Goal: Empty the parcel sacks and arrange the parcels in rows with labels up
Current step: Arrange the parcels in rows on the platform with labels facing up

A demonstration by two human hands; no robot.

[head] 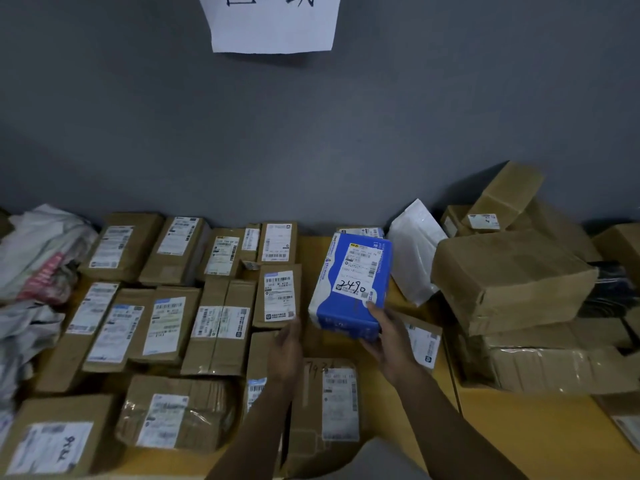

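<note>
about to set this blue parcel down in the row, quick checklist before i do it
1. Blue parcel label facing up: ok.
2. Right hand holding its near corner, thumb on top: ok.
3. Bare table showing beyond the parcel as a slot: ok.
4. Slot wide enough for it: cannot tell.
5. Left hand out of that slot: ok, it is by the small brown parcel.
6. Big brown box on the right set in a row: not ok, it is stacked and tilted.

The yellow table [519, 431] is bearing parcel rows [166, 323] left of the left hand [285, 344], and bigger boxes [512, 278] right of the right hand [389, 337].
</note>
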